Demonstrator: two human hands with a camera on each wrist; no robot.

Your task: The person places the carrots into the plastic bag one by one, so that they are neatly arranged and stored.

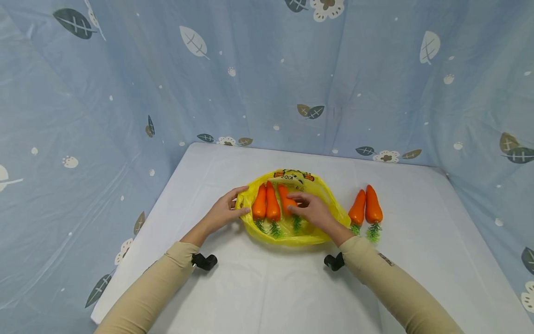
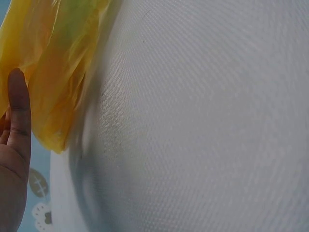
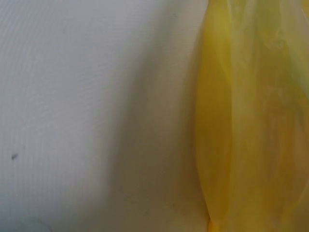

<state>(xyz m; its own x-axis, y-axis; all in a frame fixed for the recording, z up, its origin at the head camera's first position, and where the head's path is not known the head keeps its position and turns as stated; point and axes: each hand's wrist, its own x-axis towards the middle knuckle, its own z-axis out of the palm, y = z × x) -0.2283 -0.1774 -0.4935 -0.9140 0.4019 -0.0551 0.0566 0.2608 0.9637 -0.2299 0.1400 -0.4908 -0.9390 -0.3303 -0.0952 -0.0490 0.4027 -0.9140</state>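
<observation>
A yellow plastic bag (image 1: pixel 319 188) lies spread open on the white table, with two orange toy carrots (image 1: pixel 272 204) side by side in its left part, green tops toward me. My left hand (image 1: pixel 224 211) holds the bag's left edge; in the left wrist view its thumb (image 2: pixel 19 106) lies against the yellow plastic. Over the middle of the bag, my right hand (image 1: pixel 313 210) grips a third carrot (image 1: pixel 283 192) by its thick end, partly covering it. The right wrist view catches only the bag's side (image 3: pixel 251 121) and the table; that hand is out of its frame.
Two more carrots (image 1: pixel 373 204) lie together on the table just right of the bag. Behind the white table (image 1: pixel 267 287) hangs a blue patterned cloth (image 1: pixel 258 83), which also covers the left and right sides.
</observation>
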